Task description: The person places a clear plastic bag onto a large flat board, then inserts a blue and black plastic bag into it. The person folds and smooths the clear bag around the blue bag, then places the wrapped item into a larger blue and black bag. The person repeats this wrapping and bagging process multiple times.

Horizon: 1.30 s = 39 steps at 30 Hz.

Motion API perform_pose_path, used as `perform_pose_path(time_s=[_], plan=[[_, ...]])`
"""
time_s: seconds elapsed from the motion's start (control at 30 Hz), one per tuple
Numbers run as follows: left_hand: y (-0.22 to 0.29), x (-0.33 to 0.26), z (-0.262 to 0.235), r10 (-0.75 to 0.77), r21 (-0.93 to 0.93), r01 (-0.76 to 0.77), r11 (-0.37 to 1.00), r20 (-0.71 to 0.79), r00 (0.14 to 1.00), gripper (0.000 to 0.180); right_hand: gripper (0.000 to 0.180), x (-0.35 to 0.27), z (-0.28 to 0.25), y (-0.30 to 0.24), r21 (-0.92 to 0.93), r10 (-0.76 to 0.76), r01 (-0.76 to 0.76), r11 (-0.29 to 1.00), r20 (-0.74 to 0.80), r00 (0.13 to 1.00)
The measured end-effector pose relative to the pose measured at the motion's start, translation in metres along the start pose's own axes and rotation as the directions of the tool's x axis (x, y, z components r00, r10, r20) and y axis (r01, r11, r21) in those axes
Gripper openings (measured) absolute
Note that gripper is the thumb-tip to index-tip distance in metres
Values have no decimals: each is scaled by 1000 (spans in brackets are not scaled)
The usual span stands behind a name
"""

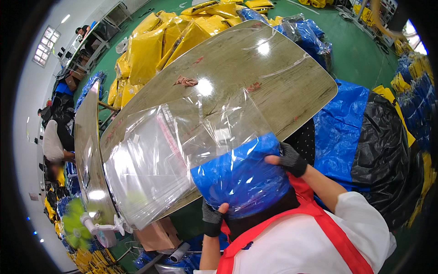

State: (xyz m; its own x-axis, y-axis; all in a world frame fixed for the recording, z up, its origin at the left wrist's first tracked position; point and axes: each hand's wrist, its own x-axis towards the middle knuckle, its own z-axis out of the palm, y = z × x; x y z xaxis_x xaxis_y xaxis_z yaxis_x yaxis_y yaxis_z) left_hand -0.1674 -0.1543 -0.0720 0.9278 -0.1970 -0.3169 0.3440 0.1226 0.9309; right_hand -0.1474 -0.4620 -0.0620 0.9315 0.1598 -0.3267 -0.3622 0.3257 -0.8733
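1. Head view: a blue bundle (242, 176) lies between the two hands, close against the person's front at the near edge of the counter (292, 77).
2. The left hand (213, 217), in a dark fingerless glove, is at the bundle's lower left corner. It is closed on it, thumb against the face turned to the camera; its other fingers are mostly hidden.
3. The right hand (292, 160), gloved alike, is at the bundle's upper right side. It is closed there too, thumb lying over the blue surface; how the other fingers sit underneath cannot be told.
4. A clear bag (223, 116) reaches from the bundle away from the person, across the counter and beyond both hands; shiny film also covers the blue.
5. A stack of clear bags (146, 173) lies on the counter just left of the bundle, up and left of the left hand.
6. Beyond the counter, yellow packages (146, 50) are piled up.
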Motion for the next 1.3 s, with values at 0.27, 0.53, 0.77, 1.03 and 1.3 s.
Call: perform_pose_path(time_s=[0.27,0.53,0.77,1.03,1.3], plan=[[-3,-10,8,-9,75,6,997,34,999,78,67,9,-9,-4,81,24,-29,996,58,998],[-51,-27,-42,-36,395,-98,913,319,947,93,82,-82,-5,55,-338,-108,146,930,127,986],[1,23,53,200,-183,-198,963,-3,980,51,91,-27,37,-65,113,-628,618,778,131,767],[96,43,70,57,711,-540,450,581,812,45,110,31,18,-91,-547,-740,687,478,171,651],[194,115,111,354,513,-816,-264,839,413,77,82,21,11,-46,-526,-735,637,564,32,678]])
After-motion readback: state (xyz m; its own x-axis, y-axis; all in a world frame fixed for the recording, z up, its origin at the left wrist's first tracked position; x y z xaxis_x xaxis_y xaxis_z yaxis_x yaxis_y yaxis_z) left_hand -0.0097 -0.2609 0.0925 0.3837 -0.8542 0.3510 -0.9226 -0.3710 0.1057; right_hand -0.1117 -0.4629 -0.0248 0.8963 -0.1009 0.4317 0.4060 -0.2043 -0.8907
